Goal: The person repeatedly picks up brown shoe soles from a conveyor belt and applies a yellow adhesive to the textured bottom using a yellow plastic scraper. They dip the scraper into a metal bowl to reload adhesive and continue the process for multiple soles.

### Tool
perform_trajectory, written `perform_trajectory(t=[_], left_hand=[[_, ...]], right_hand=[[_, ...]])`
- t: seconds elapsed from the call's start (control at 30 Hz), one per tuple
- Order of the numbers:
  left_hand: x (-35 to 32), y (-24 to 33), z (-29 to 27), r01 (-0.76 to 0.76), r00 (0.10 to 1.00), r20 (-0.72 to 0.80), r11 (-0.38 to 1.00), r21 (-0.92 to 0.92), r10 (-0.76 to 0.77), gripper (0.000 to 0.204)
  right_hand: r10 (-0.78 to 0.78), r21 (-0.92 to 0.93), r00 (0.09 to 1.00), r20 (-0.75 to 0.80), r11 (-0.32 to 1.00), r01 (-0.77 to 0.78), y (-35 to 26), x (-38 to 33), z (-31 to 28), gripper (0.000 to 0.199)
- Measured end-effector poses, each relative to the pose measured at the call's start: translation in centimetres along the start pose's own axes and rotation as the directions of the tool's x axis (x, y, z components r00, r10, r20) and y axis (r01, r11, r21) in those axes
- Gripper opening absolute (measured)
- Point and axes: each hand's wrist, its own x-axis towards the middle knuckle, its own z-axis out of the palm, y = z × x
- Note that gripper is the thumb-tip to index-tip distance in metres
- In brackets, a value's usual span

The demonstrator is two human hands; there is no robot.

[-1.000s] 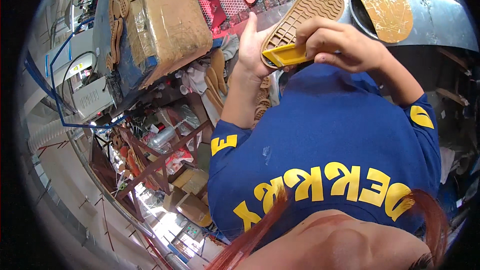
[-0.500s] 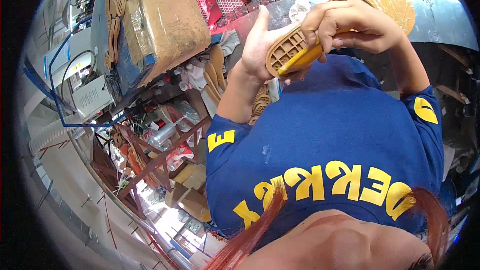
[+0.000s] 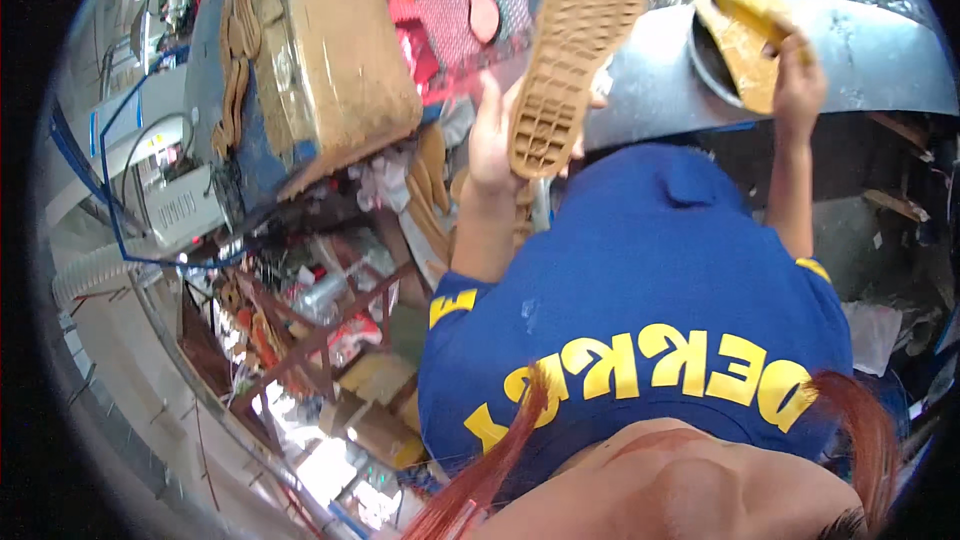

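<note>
Near the edge of a grey metal worktop (image 3: pixel 880 52), two bare hands are held well apart. By the left hand (image 3: pixel 490 148), a brown shoe sole (image 3: pixel 575 60) is gripped from behind, its gridded tread turned toward the camera, the thumb raised clear. By the right hand (image 3: pixel 800 90), a yellow tool (image 3: pixel 755 13) is clasped over a tan, sole-shaped piece (image 3: pixel 752 66) lying across a round container (image 3: pixel 699 62); whether tool and piece touch cannot be told. The step in hand seems centred on the container, with the sole held ready; a steady left grip and a controlled lift of the tool would be called for next. Beyond, pink insoles (image 3: pixel 480 5) are spread on a mesh surface (image 3: pixel 446 15).
</note>
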Motion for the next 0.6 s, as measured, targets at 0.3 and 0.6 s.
perform_trajectory(t=[0.3, 0.6], left_hand=[[0.5, -0.7, -2.2, -0.037, 0.989, 0.109, 0.893, -0.448, 0.096, 0.065], [0.4, -1.4, -1.3, -0.039, 0.988, 0.112, 0.885, -0.464, 0.102, 0.062]], right_hand=[[-0.286, -0.722, 0.899, 0.331, 0.536, 0.437, 7.0, -4.7, -0.6, 0.019], [-0.286, -0.653, 0.846, 0.450, 0.540, 0.530, 8.4, -6.3, 0.4, 0.027]])
